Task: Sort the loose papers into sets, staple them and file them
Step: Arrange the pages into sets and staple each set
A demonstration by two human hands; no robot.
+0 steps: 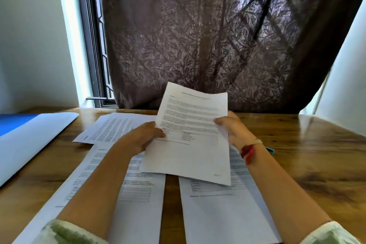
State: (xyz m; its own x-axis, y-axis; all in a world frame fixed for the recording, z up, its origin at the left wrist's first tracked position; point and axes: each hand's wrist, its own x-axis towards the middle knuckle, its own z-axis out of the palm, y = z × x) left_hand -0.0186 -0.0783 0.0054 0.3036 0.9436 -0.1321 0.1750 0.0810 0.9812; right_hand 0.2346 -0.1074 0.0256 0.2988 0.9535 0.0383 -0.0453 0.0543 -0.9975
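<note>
I hold a printed sheet [190, 134] raised and tilted above the wooden table [316, 160]. My left hand [144, 136] pinches its left edge and my right hand [231, 127] grips its right edge. Beneath it two printed sheets lie flat side by side: one on the left [138, 204] under my left forearm, one on the right [227, 214]. More loose papers [111, 127] lie fanned out further back on the left. A small blue object [270, 150], mostly hidden behind my right wrist, lies on the table.
A blue and white folder [29, 140] lies at the left edge of the table. A dark patterned curtain [217, 35] hangs behind the table, with a window frame [93, 45] at its left and white walls on both sides.
</note>
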